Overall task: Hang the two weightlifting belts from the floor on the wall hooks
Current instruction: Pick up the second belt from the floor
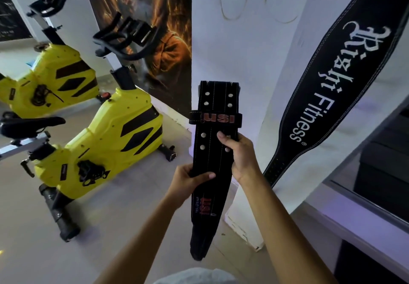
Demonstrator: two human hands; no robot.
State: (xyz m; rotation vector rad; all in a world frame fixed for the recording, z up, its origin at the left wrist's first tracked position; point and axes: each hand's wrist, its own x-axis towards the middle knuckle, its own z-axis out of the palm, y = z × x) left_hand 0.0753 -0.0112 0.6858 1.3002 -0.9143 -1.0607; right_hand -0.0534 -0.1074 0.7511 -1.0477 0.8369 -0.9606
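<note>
Head view, the only one: one long black leather belt with white "Right Fitness" lettering (pixel 332 89) already hangs slanted against the white wall (pixel 243 51), its top running out of the upper right corner, so I cannot see the hook that carries it. That looks like half the job done.

What is left is the second one, a black suede belt with metal-ringed holes and a red "USI" keeper loop (pixel 215 128), which I hold up off the grey floor (pixel 132 206) in front of the wall corner. My left hand (pixel 188 183) wraps its lower middle from the left edge, thumb lying across the front. My right hand (pixel 238 153) pinches the right edge just above, fingertips on the face near the holes. Both grips are closed firmly on it. The buckle end stands above my hands, the tail droops below them.

No free hook shows, so I judge I must raise it higher.

Two yellow exercise bikes (pixel 106 133) stand at my left, well apart.
</note>
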